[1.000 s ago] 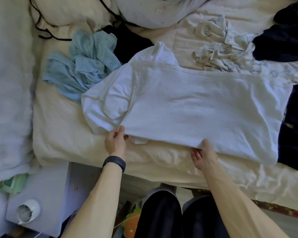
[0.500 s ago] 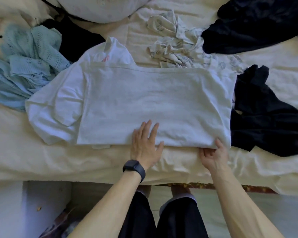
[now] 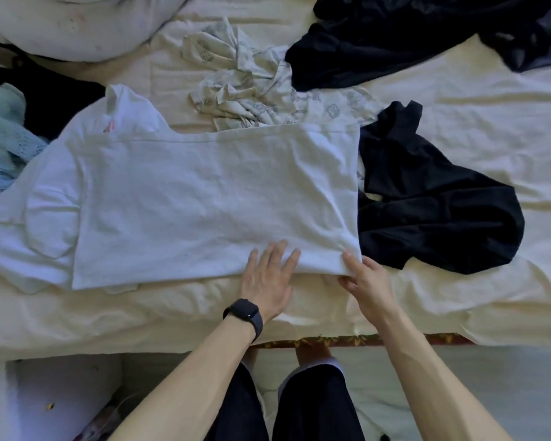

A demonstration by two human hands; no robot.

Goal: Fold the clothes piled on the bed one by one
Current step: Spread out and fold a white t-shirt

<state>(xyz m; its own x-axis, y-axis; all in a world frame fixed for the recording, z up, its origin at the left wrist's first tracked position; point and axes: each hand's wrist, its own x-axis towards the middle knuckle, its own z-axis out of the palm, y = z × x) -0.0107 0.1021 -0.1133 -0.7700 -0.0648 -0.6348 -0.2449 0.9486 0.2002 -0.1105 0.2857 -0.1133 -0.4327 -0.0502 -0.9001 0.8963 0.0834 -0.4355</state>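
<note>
The white T-shirt [image 3: 204, 198] is pressed near the bed's [image 3: 458, 297] front edge by the left hand [image 3: 268, 281], fingers straight. Its corner is apparently pinched by the right hand [image 3: 368, 286].

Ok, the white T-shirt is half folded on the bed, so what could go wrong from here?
The right hand pinches a corner of the white T-shirt right beside the black garment; lifting that end could drag the black cloth along. The sleeve at the left end lies bunched and sticks out past the body, so folding over it would probably trap creases.
</note>
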